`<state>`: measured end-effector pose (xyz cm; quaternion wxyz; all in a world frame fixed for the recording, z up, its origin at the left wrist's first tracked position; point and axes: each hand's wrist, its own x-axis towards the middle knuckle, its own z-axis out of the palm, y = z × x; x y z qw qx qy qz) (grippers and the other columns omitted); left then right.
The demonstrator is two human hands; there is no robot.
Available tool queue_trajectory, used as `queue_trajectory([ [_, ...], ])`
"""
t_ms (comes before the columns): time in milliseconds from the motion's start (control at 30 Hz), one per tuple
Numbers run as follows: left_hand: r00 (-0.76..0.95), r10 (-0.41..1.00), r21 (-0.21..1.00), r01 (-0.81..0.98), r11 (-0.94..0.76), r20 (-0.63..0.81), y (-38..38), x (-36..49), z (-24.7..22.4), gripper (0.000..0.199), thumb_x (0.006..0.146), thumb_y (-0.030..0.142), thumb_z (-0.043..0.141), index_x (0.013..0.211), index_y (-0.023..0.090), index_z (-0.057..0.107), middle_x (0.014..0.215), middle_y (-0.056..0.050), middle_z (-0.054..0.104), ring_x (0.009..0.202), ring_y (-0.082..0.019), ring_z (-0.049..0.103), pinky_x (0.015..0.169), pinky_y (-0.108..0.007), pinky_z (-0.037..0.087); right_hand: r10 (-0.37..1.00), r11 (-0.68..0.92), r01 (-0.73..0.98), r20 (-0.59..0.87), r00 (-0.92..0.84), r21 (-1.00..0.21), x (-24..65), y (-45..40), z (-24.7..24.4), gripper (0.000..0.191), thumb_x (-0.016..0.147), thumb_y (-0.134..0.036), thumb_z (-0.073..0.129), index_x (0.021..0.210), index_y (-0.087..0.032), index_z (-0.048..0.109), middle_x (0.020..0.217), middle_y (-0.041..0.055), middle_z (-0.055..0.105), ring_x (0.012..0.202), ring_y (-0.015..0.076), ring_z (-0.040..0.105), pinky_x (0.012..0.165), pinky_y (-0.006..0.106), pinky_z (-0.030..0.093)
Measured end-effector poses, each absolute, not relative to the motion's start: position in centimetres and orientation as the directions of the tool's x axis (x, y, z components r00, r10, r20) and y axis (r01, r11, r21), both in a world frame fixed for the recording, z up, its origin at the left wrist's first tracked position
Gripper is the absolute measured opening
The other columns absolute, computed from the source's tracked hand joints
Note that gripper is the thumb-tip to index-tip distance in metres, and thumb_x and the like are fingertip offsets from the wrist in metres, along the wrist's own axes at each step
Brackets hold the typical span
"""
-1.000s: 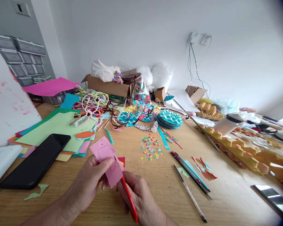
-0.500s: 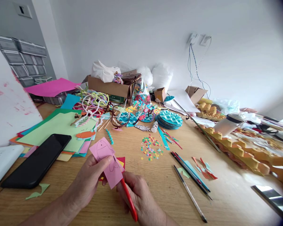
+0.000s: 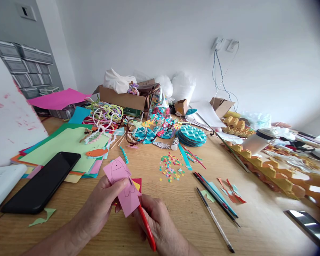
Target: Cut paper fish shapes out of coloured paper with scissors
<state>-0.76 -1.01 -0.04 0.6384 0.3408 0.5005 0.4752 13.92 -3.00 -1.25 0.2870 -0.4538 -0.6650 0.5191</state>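
My left hand (image 3: 102, 197) pinches a strip of pink paper (image 3: 114, 169) between thumb and fingers. A fish is drawn on it in dark outline. Closed round red-handled scissors (image 3: 147, 227), my right hand (image 3: 160, 220) is at the strip's right edge, where a cut runs beside the fish. The blades are mostly hidden by the paper. Red and yellow paper pieces (image 3: 137, 184) show behind the strip. Beyond it lie an orange paper fish (image 3: 96, 153) and a twisted turquoise piece (image 3: 124, 155).
A black phone (image 3: 42, 183) and stacked coloured paper (image 3: 56, 142) lie left. Confetti (image 3: 172, 167), pens (image 3: 216, 195) and paper scraps (image 3: 231, 190) lie right of my hands. Turquoise scalloped discs (image 3: 192, 135) are stacked farther back. Yellow egg cartons (image 3: 272, 174) line the right side.
The pink paper has shifted slightly right and down with a small tilt. Both hands keep their grip, and the rest of the table looks the same.
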Motion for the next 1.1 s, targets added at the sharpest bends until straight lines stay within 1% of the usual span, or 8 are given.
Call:
queue_trajectory([
  [167, 0.049, 0.945, 0.906, -0.271, 0.325, -0.325, -1.0, -0.8, -0.1, 0.023, 0.062, 0.037, 0.067, 0.058, 0.022, 0.051, 0.045, 0.008, 0.053, 0.042, -0.009, 0.043, 0.038, -0.018, 0.029, 0.902, 0.058, 0.309, -0.083, -0.424, -0.949, 14.0, -2.9, -1.2, 0.053, 0.085, -0.061, 0.045, 0.063, -0.014, 0.053, 0.056, -0.003, 0.037, 0.05, 0.007, 0.033, 0.045, 0.019, 0.027],
  [333, 0.017, 0.957, 0.912, -0.299, 0.28, -0.289, -0.9, -0.8, 0.2, 0.02, 0.061, 0.035, 0.068, 0.06, 0.022, 0.053, 0.049, 0.008, 0.056, 0.045, -0.009, 0.046, 0.042, -0.019, 0.034, 0.906, 0.053, 0.282, -0.073, -0.418, -0.958, 13.9, -2.9, -1.5, 0.051, 0.084, -0.06, 0.047, 0.059, -0.016, 0.044, 0.054, -0.0041, 0.033, 0.048, 0.0066, 0.031, 0.043, 0.019, 0.024],
  [433, -0.003, 0.956, 0.915, -0.291, 0.28, -0.293, -0.9, -0.8, 0.5, 0.021, 0.061, 0.035, 0.067, 0.059, 0.022, 0.051, 0.047, 0.008, 0.054, 0.043, -0.009, 0.045, 0.04, -0.018, 0.032, 0.901, 0.043, 0.262, -0.076, -0.427, -0.964, 14.0, -2.9, -1.4, 0.05, 0.084, -0.06, 0.047, 0.06, -0.017, 0.04, 0.054, -0.0042, 0.034, 0.047, 0.0063, 0.032, 0.043, 0.019, 0.024],
  [500, 0.004, 0.951, 0.912, -0.283, 0.297, -0.308, -1.0, -0.7, 0.6, 0.021, 0.061, 0.035, 0.067, 0.057, 0.022, 0.051, 0.046, 0.008, 0.054, 0.042, -0.008, 0.045, 0.038, -0.017, 0.03, 0.895, 0.036, 0.262, -0.085, -0.439, -0.964, 14.0, -2.9, -1.2, 0.05, 0.084, -0.061, 0.046, 0.062, -0.017, 0.04, 0.054, -0.0036, 0.036, 0.047, 0.0064, 0.033, 0.043, 0.019, 0.024],
  [600, 0.019, 0.949, 0.911, -0.277, 0.307, -0.314, -1.0, -0.6, 0.7, 0.02, 0.061, 0.035, 0.066, 0.057, 0.021, 0.052, 0.047, 0.007, 0.056, 0.043, -0.008, 0.046, 0.039, -0.017, 0.031, 0.886, 0.034, 0.269, -0.096, -0.454, -0.963, 14.1, -2.9, -1.0, 0.051, 0.084, -0.063, 0.044, 0.063, -0.016, 0.042, 0.056, -0.0026, 0.039, 0.046, 0.0065, 0.035, 0.042, 0.019, 0.025],
  [733, 0.015, 0.949, 0.914, -0.262, 0.309, -0.316, -1.0, -0.6, 0.7, 0.02, 0.061, 0.036, 0.065, 0.057, 0.021, 0.053, 0.048, 0.007, 0.057, 0.044, -0.009, 0.046, 0.04, -0.017, 0.032, 0.889, 0.046, 0.289, -0.093, -0.448, -0.956, 14.1, -2.9, -1.1, 0.053, 0.084, -0.064, 0.043, 0.064, -0.015, 0.046, 0.055, -0.0025, 0.039, 0.047, 0.007, 0.035, 0.043, 0.019, 0.025],
  [900, 0.008, 0.948, 0.919, -0.243, 0.31, -0.318, -1.0, -0.6, 1.0, 0.02, 0.06, 0.036, 0.065, 0.056, 0.021, 0.052, 0.047, 0.007, 0.054, 0.043, -0.009, 0.045, 0.04, -0.018, 0.03, 0.889, 0.051, 0.307, -0.097, -0.447, -0.95, 14.2, -3.0, -1.1, 0.057, 0.084, -0.066, 0.04, 0.066, -0.013, 0.052, 0.057, -0.0023, 0.041, 0.05, 0.0073, 0.035, 0.044, 0.018, 0.028],
  [1100, 0.003, 0.949, 0.929, -0.202, 0.309, -0.315, -1.0, -0.6, 1.1, 0.02, 0.06, 0.038, 0.064, 0.057, 0.022, 0.052, 0.05, 0.005, 0.054, 0.044, -0.012, 0.047, 0.042, -0.021, 0.031, 0.895, 0.087, 0.33, -0.072, -0.441, -0.94, 14.3, -3.0, -1.3, 0.056, 0.086, -0.063, 0.041, 0.065, -0.013, 0.052, 0.057, -0.0023, 0.039, 0.051, 0.0077, 0.032, 0.044, 0.018, 0.027],
])
